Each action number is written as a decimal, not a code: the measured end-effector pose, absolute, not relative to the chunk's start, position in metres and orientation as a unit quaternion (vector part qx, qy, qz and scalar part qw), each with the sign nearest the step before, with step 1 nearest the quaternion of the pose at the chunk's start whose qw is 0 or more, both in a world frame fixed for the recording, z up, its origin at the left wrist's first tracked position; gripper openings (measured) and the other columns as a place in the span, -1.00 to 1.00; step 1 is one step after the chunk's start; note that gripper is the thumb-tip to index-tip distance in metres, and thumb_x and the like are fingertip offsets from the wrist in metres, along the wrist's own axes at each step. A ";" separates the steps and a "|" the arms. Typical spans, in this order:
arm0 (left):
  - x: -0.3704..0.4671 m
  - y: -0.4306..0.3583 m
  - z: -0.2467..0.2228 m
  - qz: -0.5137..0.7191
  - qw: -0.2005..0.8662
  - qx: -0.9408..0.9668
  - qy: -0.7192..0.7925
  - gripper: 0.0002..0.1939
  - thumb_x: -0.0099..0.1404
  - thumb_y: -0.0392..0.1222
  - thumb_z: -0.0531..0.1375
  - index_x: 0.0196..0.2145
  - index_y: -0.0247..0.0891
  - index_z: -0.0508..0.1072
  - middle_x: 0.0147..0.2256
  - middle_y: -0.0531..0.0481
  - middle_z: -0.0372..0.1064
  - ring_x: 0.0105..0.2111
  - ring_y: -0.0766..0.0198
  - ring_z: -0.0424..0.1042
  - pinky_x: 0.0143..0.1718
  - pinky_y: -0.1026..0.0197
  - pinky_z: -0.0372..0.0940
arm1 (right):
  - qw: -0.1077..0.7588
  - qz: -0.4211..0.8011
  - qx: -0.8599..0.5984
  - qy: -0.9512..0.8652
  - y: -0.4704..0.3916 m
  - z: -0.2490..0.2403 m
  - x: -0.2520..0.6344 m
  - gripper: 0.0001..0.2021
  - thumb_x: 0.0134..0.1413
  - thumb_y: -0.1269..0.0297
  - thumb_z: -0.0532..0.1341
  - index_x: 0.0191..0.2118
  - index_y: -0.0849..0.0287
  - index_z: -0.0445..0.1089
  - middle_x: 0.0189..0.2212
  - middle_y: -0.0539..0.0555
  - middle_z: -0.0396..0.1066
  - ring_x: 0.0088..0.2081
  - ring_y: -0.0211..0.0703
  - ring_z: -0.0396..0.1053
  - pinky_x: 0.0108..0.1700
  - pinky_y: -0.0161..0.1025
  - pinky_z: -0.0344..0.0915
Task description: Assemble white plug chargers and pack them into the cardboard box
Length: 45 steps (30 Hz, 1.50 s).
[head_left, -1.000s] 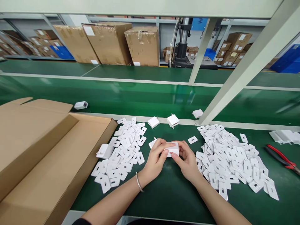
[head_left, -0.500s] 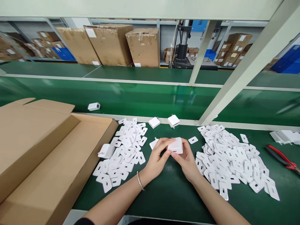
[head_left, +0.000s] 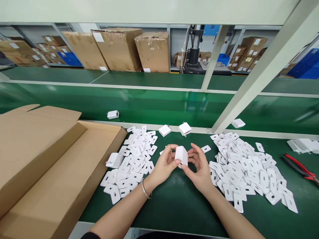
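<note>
Between my hands, above the green work surface, is a white charger block. My left hand grips it from the left with thumb and fingers. On its right side my right hand has its thumb at the block's lower edge, with the fingers curved and apart. A heap of flat white slotted plates lies to the left, and a larger heap of plates to the right. Two white blocks, one and another, sit behind my hands. A single plate lies just beyond my right hand.
An open cardboard box stands at the left, with a white block beside it. Red-and-black pliers and several white blocks are at the right. A pale slanted post rises behind; more blocks rest on the green belt.
The held block has turned more upright, and my right fingers have spread off it. On the belt, the left block has shifted right and another has appeared beside the post.
</note>
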<state>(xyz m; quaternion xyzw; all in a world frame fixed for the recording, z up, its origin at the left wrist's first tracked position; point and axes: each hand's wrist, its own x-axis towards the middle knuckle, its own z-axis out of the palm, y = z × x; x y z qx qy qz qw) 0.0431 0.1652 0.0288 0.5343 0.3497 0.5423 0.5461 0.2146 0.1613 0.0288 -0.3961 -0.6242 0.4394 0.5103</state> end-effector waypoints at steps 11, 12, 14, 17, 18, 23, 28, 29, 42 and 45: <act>0.045 0.162 0.031 0.530 0.628 0.490 0.290 -0.47 0.24 0.06 0.47 0.00 -0.11 0.32 -0.10 -0.03 0.45 -0.10 0.18 0.50 -0.07 0.17 0.39 | 0.517 0.429 -0.359 -0.648 0.167 0.031 0.222 -0.67 0.31 0.01 0.31 0.08 -0.01 0.37 -0.07 0.09 0.32 -0.10 -0.08 0.40 -0.08 -0.12 0.42; 0.043 0.161 0.033 0.519 0.610 0.517 0.302 -0.48 0.27 0.03 0.45 0.04 -0.10 0.32 -0.07 -0.04 0.45 -0.08 0.18 0.50 -0.07 0.17 0.39 | 0.517 0.423 -0.360 -0.651 0.168 0.032 0.223 -0.67 0.31 0.00 0.31 0.07 0.00 0.37 -0.08 0.09 0.33 -0.10 -0.08 0.40 -0.07 -0.12 0.41; 0.041 0.159 0.036 0.500 0.565 0.567 0.331 -0.48 0.33 0.00 0.41 0.14 -0.08 0.33 0.03 -0.10 0.44 -0.01 0.13 0.49 0.00 0.13 0.39 | 0.514 0.420 -0.360 -0.656 0.168 0.032 0.225 -0.68 0.32 -0.02 0.29 0.05 0.00 0.38 -0.09 0.09 0.33 -0.11 -0.07 0.39 -0.08 -0.12 0.40; 0.039 0.157 0.036 0.493 0.479 0.641 0.342 -0.55 0.44 0.00 0.29 0.22 -0.05 0.37 0.09 -0.14 0.39 0.05 0.08 0.45 0.07 0.05 0.37 | 0.512 0.444 -0.351 -0.646 0.168 0.029 0.225 -0.66 0.34 -0.05 0.27 0.08 -0.01 0.36 -0.09 0.08 0.33 -0.12 -0.08 0.38 -0.08 -0.12 0.39; 0.039 0.157 0.035 0.492 0.448 0.666 0.337 -0.58 0.48 0.00 0.25 0.23 -0.03 0.39 0.07 -0.13 0.38 0.04 0.08 0.43 0.07 0.04 0.36 | 0.515 0.456 -0.345 -0.638 0.168 0.029 0.225 -0.66 0.34 -0.05 0.26 0.09 -0.03 0.35 -0.09 0.08 0.34 -0.12 -0.09 0.39 -0.07 -0.12 0.39; 0.042 0.154 0.027 0.489 0.369 0.722 0.320 -0.61 0.60 0.01 0.02 0.29 0.03 0.36 0.00 -0.11 0.29 -0.01 0.13 0.36 0.05 0.04 0.34 | 0.512 0.455 -0.348 -0.640 0.166 0.030 0.224 -0.64 0.37 -0.03 0.25 0.18 -0.09 0.38 -0.10 0.06 0.33 -0.10 -0.09 0.38 -0.05 -0.13 0.39; 0.044 0.151 0.027 0.505 0.351 0.724 0.313 -0.52 0.61 0.13 -0.08 0.30 -0.02 0.36 -0.04 -0.12 0.27 -0.05 0.12 0.34 -0.02 0.06 0.34 | 0.506 0.441 -0.353 -0.652 0.165 0.034 0.224 -0.67 0.36 0.02 0.28 0.16 -0.09 0.44 -0.17 0.03 0.32 -0.15 -0.12 0.38 -0.10 -0.16 0.40; 0.044 0.151 0.028 0.509 0.345 0.722 0.316 -0.55 0.61 0.10 -0.06 0.28 -0.02 0.38 -0.06 -0.10 0.27 -0.06 0.13 0.34 -0.03 0.07 0.34 | 0.505 0.447 -0.352 -0.649 0.165 0.035 0.224 -0.67 0.35 0.03 0.28 0.16 -0.09 0.45 -0.16 0.03 0.32 -0.15 -0.12 0.39 -0.09 -0.16 0.41; 0.047 0.153 0.021 0.550 0.324 0.679 0.363 -0.63 0.62 -0.02 -0.02 0.14 -0.01 0.52 -0.14 -0.06 0.37 -0.14 0.16 0.39 -0.12 0.11 0.32 | 0.484 0.436 -0.385 -0.654 0.161 0.036 0.217 -0.62 0.31 0.05 0.31 0.18 -0.03 0.43 -0.13 0.08 0.39 -0.10 -0.07 0.45 -0.01 -0.06 0.48; 0.046 0.156 0.020 0.549 0.333 0.668 0.376 -0.62 0.62 -0.01 -0.03 0.12 -0.01 0.54 -0.14 -0.07 0.40 -0.15 0.15 0.40 -0.14 0.11 0.32 | 0.469 0.444 -0.392 -0.655 0.162 0.036 0.218 -0.54 0.25 0.05 0.37 0.20 -0.03 0.40 -0.11 0.08 0.38 -0.07 -0.05 0.47 0.05 -0.02 0.50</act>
